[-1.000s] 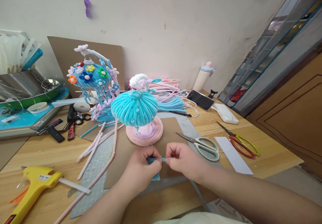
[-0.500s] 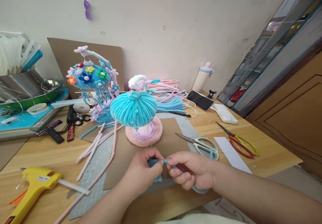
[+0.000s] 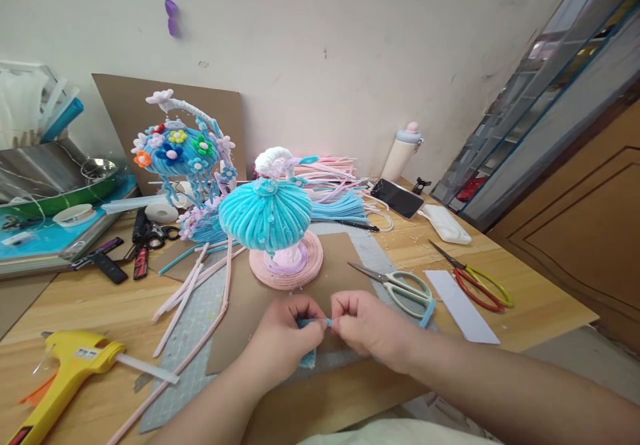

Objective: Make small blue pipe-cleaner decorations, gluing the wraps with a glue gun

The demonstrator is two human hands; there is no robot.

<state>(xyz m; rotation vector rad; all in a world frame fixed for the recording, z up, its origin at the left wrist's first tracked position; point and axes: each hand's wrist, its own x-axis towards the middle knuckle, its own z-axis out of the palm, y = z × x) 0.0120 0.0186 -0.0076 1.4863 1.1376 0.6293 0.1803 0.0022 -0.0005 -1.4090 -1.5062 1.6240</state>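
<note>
Low over the brown cardboard (image 3: 345, 258), my left hand (image 3: 285, 341) pinches a light-blue pipe cleaner (image 3: 307, 323), bent or bunched, with part hanging below the fingers. My right hand (image 3: 373, 328) is closed on the same pipe cleaner, its fingertips almost meeting the left ones. How the strand runs inside the right hand is hidden. Just beyond both hands stands a small lamp-like piece with a turquoise ribbed shade (image 3: 265, 218) on a round pink coiled base (image 3: 313, 265). To the right lie pale-green-handled scissors (image 3: 400, 288), a short blue strip at their handle.
A yellow glue gun (image 3: 75, 368) and pink pipe cleaners (image 3: 220, 311) lie on the left. Behind are a flowered blue lamp (image 3: 175, 155) and bundled blue pipe cleaners (image 3: 343, 210). Red-and-yellow scissors (image 3: 480, 288), a white strip (image 3: 463, 306) and a phone (image 3: 397, 198) are on the right.
My right hand has turned over, palm now downward, and its fingers have closed in. The loose blue loop that hung under it no longer shows. My left hand stays nearly in place.
</note>
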